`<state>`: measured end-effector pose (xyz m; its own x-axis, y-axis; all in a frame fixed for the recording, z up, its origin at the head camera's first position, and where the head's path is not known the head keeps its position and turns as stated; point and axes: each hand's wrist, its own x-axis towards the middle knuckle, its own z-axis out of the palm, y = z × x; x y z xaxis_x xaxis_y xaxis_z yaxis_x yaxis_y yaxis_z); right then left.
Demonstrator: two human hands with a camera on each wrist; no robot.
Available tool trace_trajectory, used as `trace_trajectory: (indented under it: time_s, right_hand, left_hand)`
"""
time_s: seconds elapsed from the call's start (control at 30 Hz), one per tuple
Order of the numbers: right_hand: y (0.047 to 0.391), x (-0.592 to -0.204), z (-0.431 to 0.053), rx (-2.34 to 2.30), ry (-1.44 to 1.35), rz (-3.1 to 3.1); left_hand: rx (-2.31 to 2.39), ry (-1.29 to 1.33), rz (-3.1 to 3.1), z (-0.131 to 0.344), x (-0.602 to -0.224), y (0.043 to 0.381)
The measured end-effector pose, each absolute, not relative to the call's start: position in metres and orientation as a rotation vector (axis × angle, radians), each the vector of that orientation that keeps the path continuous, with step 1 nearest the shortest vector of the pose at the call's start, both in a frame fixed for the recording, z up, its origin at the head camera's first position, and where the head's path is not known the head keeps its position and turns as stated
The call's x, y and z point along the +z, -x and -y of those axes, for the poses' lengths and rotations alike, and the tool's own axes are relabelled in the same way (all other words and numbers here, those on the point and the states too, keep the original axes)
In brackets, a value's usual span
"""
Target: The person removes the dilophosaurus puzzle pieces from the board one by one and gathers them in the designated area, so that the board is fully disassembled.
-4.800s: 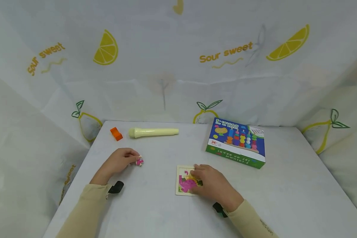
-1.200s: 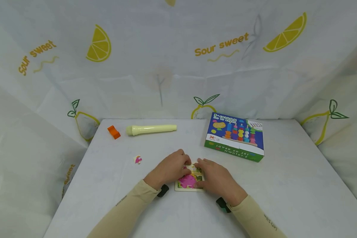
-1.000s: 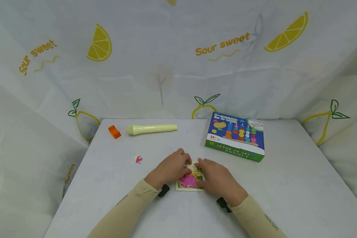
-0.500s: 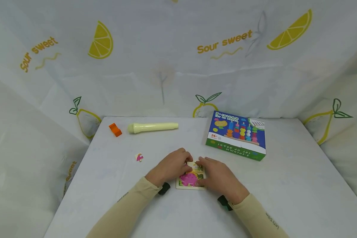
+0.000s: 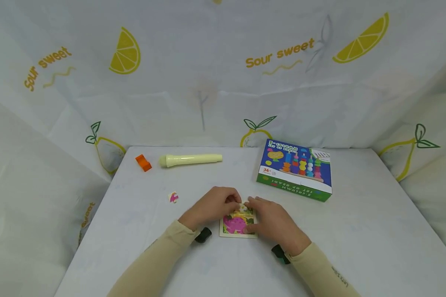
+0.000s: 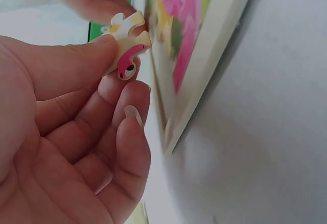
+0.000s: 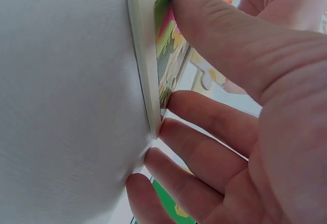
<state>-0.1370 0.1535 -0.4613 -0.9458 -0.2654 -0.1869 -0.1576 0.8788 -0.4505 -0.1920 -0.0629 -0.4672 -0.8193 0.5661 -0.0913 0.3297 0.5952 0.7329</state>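
A jigsaw piece point(image 6: 125, 45) with a pink creature printed on it is pinched between thumb and forefinger of my left hand point(image 5: 213, 208). That hand is over the left far part of a square puzzle board point(image 5: 238, 236), and the left wrist view shows the piece raised off it. The board has a pale frame round a pink picture. My right hand point(image 5: 276, 222) steadies its right side: the thumb point(image 7: 214, 24) presses on the face, and spread fingers point(image 7: 204, 116) touch the far corner. Left of my hands a loose pink-and-white jigsaw piece point(image 5: 173, 197) lies on the table.
On the white table point(image 5: 193, 264), a pale yellow toy microphone point(image 5: 191, 159) lies at the back left beside an orange block point(image 5: 143, 163). A bead-set box point(image 5: 294, 170) lies at the back right. A white curtain point(image 5: 171, 107) with lemon prints hangs behind.
My left hand first held a piece at the left, then came to the board, leaving one piece on the table. Lately its fingers have lifted slightly with a piece. The right hand stays at the board.
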Motion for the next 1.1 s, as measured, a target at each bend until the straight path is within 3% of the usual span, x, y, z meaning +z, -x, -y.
trace_trajectory:
  time_s: [0.3,0.73,1.1]
  right_hand:
    - [0.135,-0.461,-0.156,-0.639,0.299,-2.796]
    - [0.132,-0.458,-0.158,-0.621,0.294,-2.795]
    - [0.134,-0.457,-0.153,-0.653,0.328,-2.776]
  left_hand:
    - [1.072,-0.635,-2.538,0.082,-0.459,0.199]
    - [1.076,-0.28,-2.602,0.182,-0.453,0.223]
    - [1.023,-0.23,-2.629,0.203,-0.456,0.227]
